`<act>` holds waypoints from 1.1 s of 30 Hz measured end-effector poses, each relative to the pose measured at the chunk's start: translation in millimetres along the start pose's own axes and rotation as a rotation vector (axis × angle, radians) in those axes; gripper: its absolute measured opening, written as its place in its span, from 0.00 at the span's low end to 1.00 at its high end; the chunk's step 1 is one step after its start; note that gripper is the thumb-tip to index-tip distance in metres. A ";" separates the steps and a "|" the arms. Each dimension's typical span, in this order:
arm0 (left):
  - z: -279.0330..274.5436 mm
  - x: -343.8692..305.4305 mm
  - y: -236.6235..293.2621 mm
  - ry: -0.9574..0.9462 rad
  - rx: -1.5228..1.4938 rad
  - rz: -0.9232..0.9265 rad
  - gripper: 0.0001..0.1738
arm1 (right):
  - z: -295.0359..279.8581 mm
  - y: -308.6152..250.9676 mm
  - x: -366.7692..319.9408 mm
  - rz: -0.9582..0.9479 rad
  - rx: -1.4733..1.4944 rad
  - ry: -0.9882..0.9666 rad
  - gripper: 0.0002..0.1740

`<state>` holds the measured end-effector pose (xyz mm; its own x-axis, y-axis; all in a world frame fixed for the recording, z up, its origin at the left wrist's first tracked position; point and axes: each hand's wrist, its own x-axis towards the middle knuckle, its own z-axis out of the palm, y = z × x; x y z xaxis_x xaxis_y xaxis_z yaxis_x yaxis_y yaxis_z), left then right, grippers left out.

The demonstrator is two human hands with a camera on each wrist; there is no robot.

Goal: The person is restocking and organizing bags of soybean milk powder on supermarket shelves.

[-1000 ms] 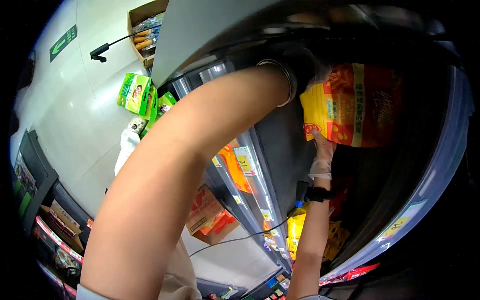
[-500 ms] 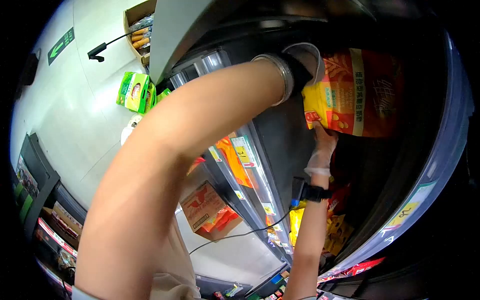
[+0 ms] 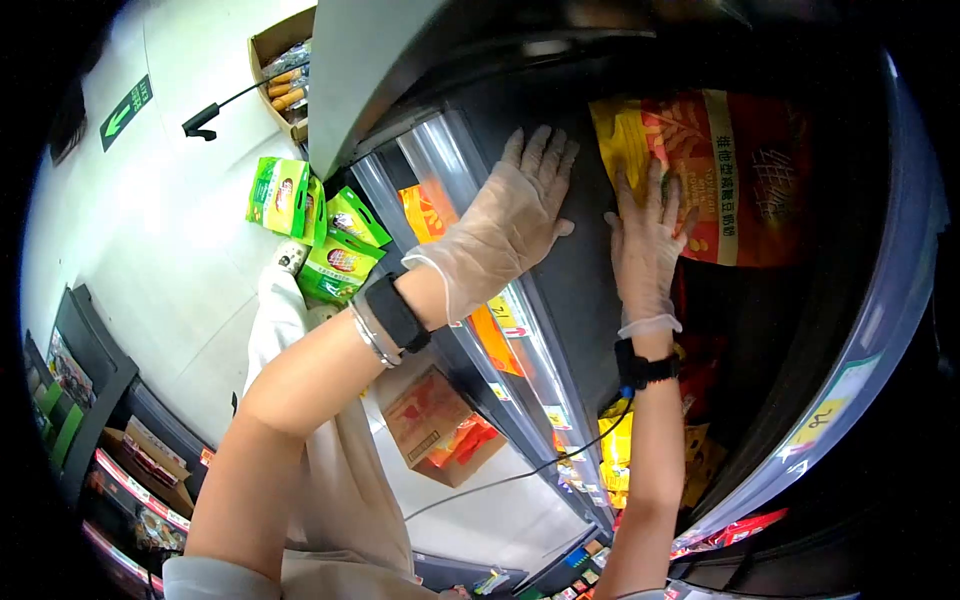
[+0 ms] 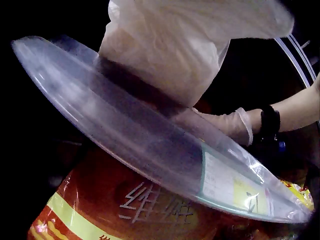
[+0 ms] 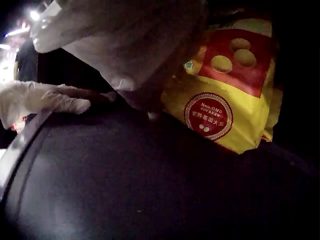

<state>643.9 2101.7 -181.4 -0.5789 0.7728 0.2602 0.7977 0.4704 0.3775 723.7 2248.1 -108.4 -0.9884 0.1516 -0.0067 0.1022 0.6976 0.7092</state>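
Note:
A large red and yellow soy milk powder bag [image 3: 735, 150] is in the dark shelf bay, its yellow end at the dark shelf board [image 3: 570, 300]. My gloved right hand [image 3: 648, 245] has its fingers spread and touching the bag's lower part. In the right wrist view the yellow end of the bag [image 5: 225, 115] shows beside this hand [image 5: 135, 45]. My gloved left hand [image 3: 510, 205] lies over the shelf's front edge with straight fingers, apart from the bag. The left wrist view shows it [image 4: 165, 45] above a clear price strip [image 4: 165, 155].
Green bags [image 3: 340, 262] lie on the floor beside my foot. An opened carton [image 3: 430, 420] with red packs stands below the shelf. Yellow bags [image 3: 615, 450] sit farther along the bay. A curved price rail [image 3: 820, 420] borders it, and a cable [image 3: 520, 475] trails from my right wrist.
My left hand has come away from the bag, back to the shelf's front edge. The right hand's grip on the bag's lower corner has loosened into spread fingers against it.

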 end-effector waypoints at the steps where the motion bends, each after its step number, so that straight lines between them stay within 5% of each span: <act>1: 1.0 0.8 -0.4 0.002 0.007 0.003 0.42 | 4.5 -0.9 5.7 -0.013 -0.023 -0.027 0.33; 11: 1.0 0.6 -1.0 -0.002 -0.035 0.025 0.41 | 30.0 12.5 17.5 -0.045 -0.103 -0.173 0.36; 17: -14.6 -7.3 -7.3 0.176 -0.103 0.081 0.35 | -26.1 -9.7 -8.3 0.004 0.296 0.073 0.29; 20: -35.9 -32.9 -14.9 0.329 -0.522 0.349 0.28 | -68.8 -26.1 -55.7 0.004 0.483 0.251 0.23; 25: -62.4 -128.0 -17.5 0.073 -0.578 0.084 0.19 | -84.0 -72.4 -156.0 0.309 0.809 0.213 0.05; 28: -62.2 -167.8 -18.7 -0.089 -0.616 -0.115 0.11 | -83.4 -113.5 -195.1 0.860 1.045 0.047 0.14; 29: -60.1 -175.6 -17.1 -0.148 -0.624 -0.253 0.11 | -82.3 -126.2 -204.8 0.872 1.051 0.048 0.14; 33: -57.8 -184.8 -9.8 -0.191 -0.542 -0.311 0.17 | -69.7 -180.7 -238.3 1.211 1.145 0.091 0.19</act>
<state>733.3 1929.6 -181.8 -0.6888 0.7208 -0.0774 0.3702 0.4415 0.8173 932.9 2037.1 -185.8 -0.2807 0.9404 0.1917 0.7449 0.3394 -0.5744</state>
